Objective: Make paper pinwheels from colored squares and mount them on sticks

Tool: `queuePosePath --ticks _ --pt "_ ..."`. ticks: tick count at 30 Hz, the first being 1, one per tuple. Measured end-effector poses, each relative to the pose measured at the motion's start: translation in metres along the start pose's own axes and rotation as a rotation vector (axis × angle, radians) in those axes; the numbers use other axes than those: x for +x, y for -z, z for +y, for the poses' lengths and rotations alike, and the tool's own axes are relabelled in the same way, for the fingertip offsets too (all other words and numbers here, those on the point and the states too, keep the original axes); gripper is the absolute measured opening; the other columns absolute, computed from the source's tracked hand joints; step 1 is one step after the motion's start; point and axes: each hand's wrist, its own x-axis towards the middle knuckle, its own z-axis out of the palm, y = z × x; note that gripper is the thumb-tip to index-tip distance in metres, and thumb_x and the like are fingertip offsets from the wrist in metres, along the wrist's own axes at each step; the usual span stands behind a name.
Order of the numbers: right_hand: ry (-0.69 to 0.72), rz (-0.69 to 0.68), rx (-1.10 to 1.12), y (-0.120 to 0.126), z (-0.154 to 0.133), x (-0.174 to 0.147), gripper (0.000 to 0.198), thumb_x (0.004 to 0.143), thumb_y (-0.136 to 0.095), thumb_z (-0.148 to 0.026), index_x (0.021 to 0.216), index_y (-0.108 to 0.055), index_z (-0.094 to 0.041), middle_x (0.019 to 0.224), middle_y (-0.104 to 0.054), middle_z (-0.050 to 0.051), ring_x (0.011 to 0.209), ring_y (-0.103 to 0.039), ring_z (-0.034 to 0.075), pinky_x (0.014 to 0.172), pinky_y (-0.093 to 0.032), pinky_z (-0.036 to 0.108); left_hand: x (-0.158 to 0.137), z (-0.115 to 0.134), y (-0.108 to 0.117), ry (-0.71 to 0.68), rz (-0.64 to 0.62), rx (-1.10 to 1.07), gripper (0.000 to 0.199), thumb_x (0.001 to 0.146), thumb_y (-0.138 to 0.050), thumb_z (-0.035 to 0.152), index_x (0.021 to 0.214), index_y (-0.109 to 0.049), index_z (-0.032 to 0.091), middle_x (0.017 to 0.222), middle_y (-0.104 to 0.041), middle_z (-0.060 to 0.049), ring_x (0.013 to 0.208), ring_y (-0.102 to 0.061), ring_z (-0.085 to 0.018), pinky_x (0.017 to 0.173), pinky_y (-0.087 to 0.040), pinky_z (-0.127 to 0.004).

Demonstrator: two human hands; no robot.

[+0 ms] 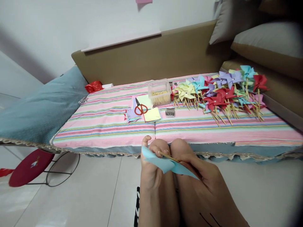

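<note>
My left hand (151, 171) and right hand (204, 170) pinch the pinwheel (163, 164) with its stick (169, 157); uneven pressure could crease the blades.

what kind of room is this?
Most likely a home living room, though it could be a bedroom. The signs are a couch or daybed under a striped cover, big cushions at its right end, and a red round stool on the tiled floor.

Lt blue pinwheel (163, 164); pink multi-clr striped cloth (101, 111)
</note>
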Motion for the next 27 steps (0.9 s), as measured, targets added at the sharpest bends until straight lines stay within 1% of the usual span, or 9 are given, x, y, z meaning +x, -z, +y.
queuePosePath --ticks 7,10,13,16,17,19,23,25,27 --pt "0.009 0.019 0.005 0.0 0.004 0.001 0.02 0.086 -0.054 -0.034 0.096 -0.071 -0.031 0.079 -0.069 0.002 0.075 -0.063 0.024 0.066 -0.053 0.033 0.0 0.001 0.0 0.012 -0.025 -0.024 0.062 0.051 -0.088 0.028 0.101 -0.052 0.027 0.052 -0.05 0.01 0.059 -0.061 -0.012 0.059 -0.051 -0.024" --pt "0.038 0.021 -0.007 -0.003 0.007 -0.002 0.017 0.086 -0.055 -0.032 0.093 -0.07 -0.028 0.078 -0.069 0.002 0.072 -0.064 0.022 0.065 -0.053 0.031 0.002 0.002 0.004 0.015 -0.048 -0.04 0.055 0.058 -0.085 0.03 0.101 -0.052 0.027 0.048 -0.048 0.011 0.055 -0.06 -0.011 0.059 -0.051 -0.023" --pt "0.082 0.095 0.013 -0.009 0.007 -0.005 0.016 0.088 -0.054 -0.029 0.09 -0.069 -0.025 0.079 -0.069 0.001 0.07 -0.064 0.019 0.062 -0.051 0.026 0.002 0.004 0.007 0.018 -0.06 -0.036 0.052 0.061 -0.083 0.031 0.103 -0.051 0.027 0.049 -0.051 0.011 0.055 -0.061 -0.011 0.059 -0.051 -0.022" --pt "0.077 0.195 0.037 -0.014 0.005 -0.008 0.016 0.088 -0.053 -0.027 0.088 -0.069 -0.024 0.078 -0.07 0.0 0.07 -0.065 0.017 0.061 -0.051 0.024 0.001 0.005 0.005 -0.011 -0.081 -0.011 0.058 0.056 -0.086 0.029 0.102 -0.051 0.028 0.049 -0.052 0.012 0.055 -0.062 -0.011 0.058 -0.051 -0.022" --pt "0.081 0.203 0.033 -0.015 0.005 -0.008 0.015 0.088 -0.054 -0.025 0.089 -0.069 -0.024 0.079 -0.07 0.0 0.071 -0.066 0.017 0.062 -0.052 0.023 0.0 0.006 0.003 -0.022 -0.079 -0.003 0.06 0.054 -0.087 0.028 0.101 -0.051 0.028 0.049 -0.052 0.012 0.056 -0.062 -0.012 0.059 -0.052 -0.023" --pt "0.111 0.182 0.002 -0.013 0.006 -0.008 0.015 0.087 -0.056 -0.022 0.093 -0.069 -0.026 0.081 -0.071 -0.001 0.072 -0.066 0.018 0.062 -0.052 0.023 -0.002 0.006 -0.004 -0.042 -0.05 -0.002 0.06 0.053 -0.087 0.029 0.1 -0.051 0.027 0.05 -0.053 0.012 0.057 -0.063 -0.011 0.065 -0.053 -0.024" --pt "0.205 0.149 -0.065 -0.006 0.008 -0.006 0.021 0.085 -0.057 -0.017 0.098 -0.069 -0.029 0.087 -0.072 -0.002 0.072 -0.067 0.017 0.062 -0.053 0.024 -0.007 0.006 -0.014 -0.06 -0.002 -0.015 0.057 0.055 -0.087 0.031 0.099 -0.051 0.027 0.052 -0.054 0.013 0.055 -0.061 -0.007 0.089 -0.05 -0.032" --pt "0.229 0.179 -0.068 -0.005 0.009 -0.005 0.023 0.084 -0.058 -0.015 0.097 -0.069 -0.029 0.088 -0.072 -0.002 0.073 -0.067 0.017 0.063 -0.054 0.024 -0.007 0.006 -0.014 -0.07 -0.026 -0.009 0.058 0.053 -0.087 0.033 0.099 -0.051 0.027 0.052 -0.055 0.013 0.055 -0.061 -0.007 0.091 -0.049 -0.032" --pt "0.239 0.188 -0.06 -0.006 0.009 -0.005 0.025 0.083 -0.059 -0.012 0.097 -0.069 -0.03 0.086 -0.072 -0.003 0.073 -0.067 0.017 0.062 -0.054 0.024 -0.005 0.005 -0.012 -0.076 -0.047 -0.009 0.059 0.052 -0.087 0.033 0.099 -0.052 0.027 0.052 -0.055 0.013 0.055 -0.061 -0.007 0.087 -0.05 -0.03"
